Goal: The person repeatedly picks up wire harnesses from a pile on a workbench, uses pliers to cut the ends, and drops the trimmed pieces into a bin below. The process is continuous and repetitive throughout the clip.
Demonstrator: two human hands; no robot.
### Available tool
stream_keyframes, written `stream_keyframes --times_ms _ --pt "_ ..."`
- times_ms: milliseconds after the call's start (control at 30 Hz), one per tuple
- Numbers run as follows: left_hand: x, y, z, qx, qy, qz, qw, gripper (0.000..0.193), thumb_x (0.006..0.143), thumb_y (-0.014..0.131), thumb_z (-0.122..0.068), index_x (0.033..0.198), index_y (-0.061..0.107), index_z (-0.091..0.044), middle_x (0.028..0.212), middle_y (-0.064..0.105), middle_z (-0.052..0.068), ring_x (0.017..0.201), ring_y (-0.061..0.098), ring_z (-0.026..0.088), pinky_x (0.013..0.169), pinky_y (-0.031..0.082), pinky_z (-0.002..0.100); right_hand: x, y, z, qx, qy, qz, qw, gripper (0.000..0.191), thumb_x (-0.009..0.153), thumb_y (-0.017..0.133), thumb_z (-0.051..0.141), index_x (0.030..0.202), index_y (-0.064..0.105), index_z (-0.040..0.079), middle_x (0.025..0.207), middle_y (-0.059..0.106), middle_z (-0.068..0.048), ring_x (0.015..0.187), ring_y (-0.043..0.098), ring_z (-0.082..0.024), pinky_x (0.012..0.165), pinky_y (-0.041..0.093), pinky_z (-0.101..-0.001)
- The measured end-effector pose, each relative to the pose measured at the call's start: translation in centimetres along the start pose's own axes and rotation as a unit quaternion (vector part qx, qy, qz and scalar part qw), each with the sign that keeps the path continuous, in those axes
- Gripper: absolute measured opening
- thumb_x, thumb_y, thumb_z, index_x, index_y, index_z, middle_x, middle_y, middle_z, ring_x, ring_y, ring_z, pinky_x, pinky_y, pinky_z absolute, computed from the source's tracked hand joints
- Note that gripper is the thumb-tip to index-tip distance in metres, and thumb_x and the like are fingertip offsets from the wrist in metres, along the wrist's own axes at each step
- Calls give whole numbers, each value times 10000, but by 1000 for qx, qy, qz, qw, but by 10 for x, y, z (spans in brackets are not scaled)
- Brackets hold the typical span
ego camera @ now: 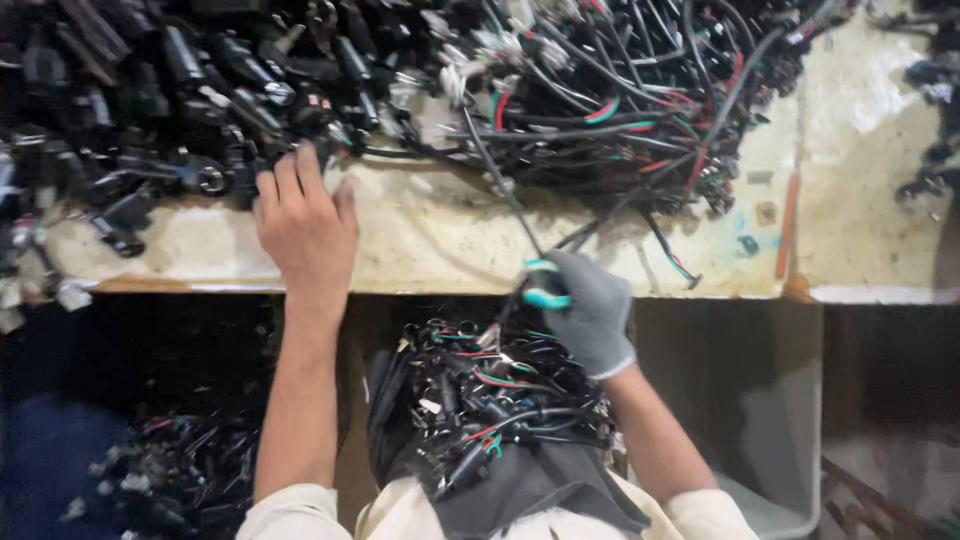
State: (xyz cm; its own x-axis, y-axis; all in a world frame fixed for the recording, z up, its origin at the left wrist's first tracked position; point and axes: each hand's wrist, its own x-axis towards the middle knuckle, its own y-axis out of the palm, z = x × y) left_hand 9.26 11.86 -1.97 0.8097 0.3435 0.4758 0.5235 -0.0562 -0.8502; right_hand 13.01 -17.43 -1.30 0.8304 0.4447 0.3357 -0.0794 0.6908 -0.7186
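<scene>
Left hand (305, 225) bare, back up, flat on the workbench (420, 240). Fingers lie close together and straight, tips reaching into the pile of black connector parts (170, 90) at 10-11 o'clock; whether they grip any piece cannot be told, tips partly buried. Thumb held just apart on the right side.

Right hand (590, 305) in a grey glove, at the bench's near edge, about 5 o'clock from the left hand. Fingers curled tight around a tool with a teal-and-black handle (545, 285); handle end sticks out at the hand's 9 o'clock side. A thin dark shaft or wire runs from the fist up toward 11 o'clock, into the wire tangle; cannot tell which it is.

Tangle of black, red and green wires (620, 100) fills the bench from 12 to 2 o'clock. The connector pile covers the 9 to 11 o'clock area. Bench top pale, stained, worn.

Bundle of cut wires with plugs (490, 400) sits on a dark grey cloth (530, 490) on the person's lap, at 6 o'clock, between the forearms. Another heap of dark parts (170, 470) at 7 o'clock, low, blurred. Pale bin (780, 440) at 4 o'clock. Cream sleeves (290, 510) rolled up at the elbows.
</scene>
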Motion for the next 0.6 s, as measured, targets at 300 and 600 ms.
stream_keyframes --times_ms 300,600 --pt "-17 8 -5 -367 -120 -87 918 314 1093 725 -62 1376 594 -31 1205 685 135 1074 627 290 993 550 394 56 2 23 281 144 127 940 175 863 796 156 972 754 26 776 678 3 710 608 -49 639 506 -250" --pt "-74 -22 -74 -624 -139 351 684 356 871 596 -237 1137 706 -27 888 704 107 738 674 221 663 540 348 80 22 14 310 240 191 900 214 852 791 171 1037 753 70 761 679 -69 624 635 -122 581 488 -272"
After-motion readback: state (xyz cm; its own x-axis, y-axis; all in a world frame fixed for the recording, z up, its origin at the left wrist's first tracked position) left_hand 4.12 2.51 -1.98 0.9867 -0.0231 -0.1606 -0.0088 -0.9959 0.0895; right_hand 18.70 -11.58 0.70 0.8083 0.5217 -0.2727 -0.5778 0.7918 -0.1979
